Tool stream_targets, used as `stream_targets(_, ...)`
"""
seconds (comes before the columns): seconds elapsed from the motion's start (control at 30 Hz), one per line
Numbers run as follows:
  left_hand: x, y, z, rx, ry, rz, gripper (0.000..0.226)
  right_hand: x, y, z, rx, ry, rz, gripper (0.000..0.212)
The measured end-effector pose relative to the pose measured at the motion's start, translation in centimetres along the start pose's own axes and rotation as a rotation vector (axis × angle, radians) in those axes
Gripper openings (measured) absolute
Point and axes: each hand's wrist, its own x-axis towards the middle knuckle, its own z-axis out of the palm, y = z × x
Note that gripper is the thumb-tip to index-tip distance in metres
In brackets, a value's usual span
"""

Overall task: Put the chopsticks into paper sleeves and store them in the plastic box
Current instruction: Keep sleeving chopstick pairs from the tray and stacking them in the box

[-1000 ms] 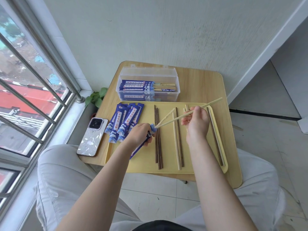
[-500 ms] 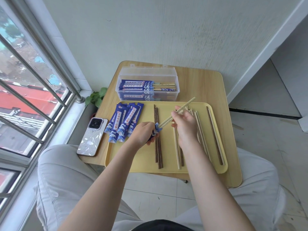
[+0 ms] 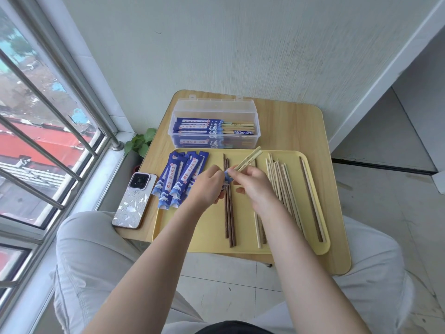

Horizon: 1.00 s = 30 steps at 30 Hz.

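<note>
Over the yellow tray (image 3: 207, 227), my left hand (image 3: 207, 186) grips a blue paper sleeve (image 3: 227, 178), mostly hidden under its fingers. My right hand (image 3: 252, 184) pinches a pair of light bamboo chopsticks (image 3: 249, 158) whose lower ends are inside the sleeve; their upper ends stick out toward the far right. The clear plastic box (image 3: 214, 110) stands open behind the tray with several sleeved pairs inside. A fan of empty blue sleeves (image 3: 179, 180) lies at the tray's left. A dark pair (image 3: 228, 213) and several light chopsticks (image 3: 284, 186) lie loose on the tray.
A phone (image 3: 134, 201) in a pale patterned case lies on the wooden table's (image 3: 308, 131) left edge. A small green plant (image 3: 140, 142) sits by the window sill. A window with metal bars is at the left, a wall behind. My knees are under the table.
My right hand has moved left toward the left hand, pushing the light chopsticks further into the sleeve, so less of them sticks out. The left hand has stayed in place.
</note>
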Motion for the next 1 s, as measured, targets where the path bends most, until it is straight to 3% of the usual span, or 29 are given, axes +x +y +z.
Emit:
stream_targets(0.07, 0.5, 0.7, -0.8, 0.074, 0.012, 0.018, 0.019, 0.6, -1.0, -0.5, 0.047, 0.035, -0.001, 0.053)
stream_targets(0.1, 0.8, 1.1, -1.3, 0.111, 0.016, 0.026, 0.019, 1.0, -1.6, -0.9, 0.099, 0.093, -0.030, 0.053)
stream_targets(0.2, 1.9, 2.2, -2.4, 0.199, 0.037, 0.036, 0.020, 2.2, -3.7, -1.8, 0.140, 0.242, -0.179, 0.026)
stream_targets(0.4, 5.2, 5.0, -3.9, 0.374, 0.134, 0.070, 0.023, 4.8, -6.6, -1.4, 0.080, 0.223, -0.254, 0.024)
stream_targets(0.57, 8.5, 6.1, -4.9, 0.544, 0.458, 0.257, 0.020, 7.4, -8.6, -1.4, 0.312, 0.305, -0.217, 0.014)
stream_targets(0.63, 9.6, 5.9, -5.2, 0.582, 0.565, 0.328, 0.030, 8.5, -9.0, -1.3, 0.363, 0.381, -0.209, 0.014)
stream_targets(0.73, 10.4, 5.0, -5.4, 0.624, 0.447, 0.370, 0.044, 10.3, -9.1, -1.1, 0.373, 0.480, -0.186, 0.016)
stream_targets(0.83, 11.5, 3.5, -5.3, 0.777, 0.249, 0.281, 0.054, 12.1, -8.7, -0.2, 0.356, 0.493, -0.135, 0.017)
stream_targets(1.0, 12.8, 2.3, -5.2, 0.862, 0.249, 0.237, 0.057, 13.0, -9.5, -0.1, 0.156, 0.386, -0.094, 0.028)
